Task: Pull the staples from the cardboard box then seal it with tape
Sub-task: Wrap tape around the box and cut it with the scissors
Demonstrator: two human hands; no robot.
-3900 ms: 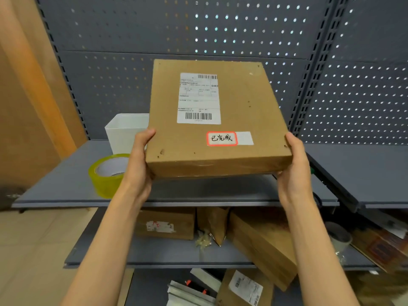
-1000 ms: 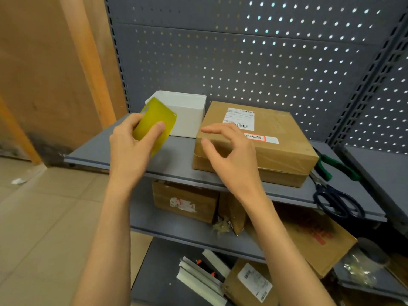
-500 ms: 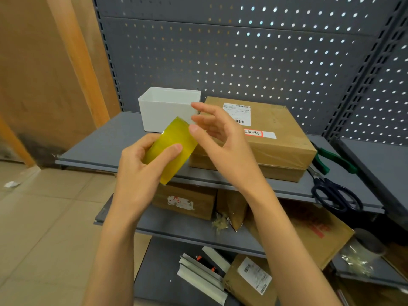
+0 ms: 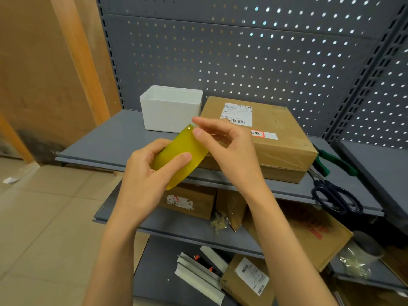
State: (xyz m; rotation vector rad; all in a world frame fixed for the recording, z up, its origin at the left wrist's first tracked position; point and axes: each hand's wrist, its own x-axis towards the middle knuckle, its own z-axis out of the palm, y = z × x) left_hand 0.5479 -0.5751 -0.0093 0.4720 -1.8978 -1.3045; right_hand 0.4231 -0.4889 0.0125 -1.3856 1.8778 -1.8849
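Head view: the left hand (image 4: 152,171) grips a yellow translucent roll of packing tape (image 4: 180,159), fingers curled round its outer band, holding it in the air in front of the upper grey metal shelf (image 4: 106,140). The right hand (image 4: 227,146) meets the roll at its upper edge, thumb and forefinger closed together in a pinch there; whether they have hold of the tape's loose end cannot be told.

Behind the hands, the flat brown cardboard box (image 4: 282,138) lies on that shelf, closed, with a white printed shipping label (image 4: 237,114) on top and a small red-bordered sticker (image 4: 257,133) nearer its front edge. A glossy film shows over its near corner. Just left of the box, touching or nearly so, stands a white rectangular plastic bin (image 4: 170,109).

To the box's right lie green-handled pliers (image 4: 335,161) and, closer to the shelf's front edge, dark-handled scissors (image 4: 335,195). The lower shelf (image 4: 185,228) carries several more brown cartons.
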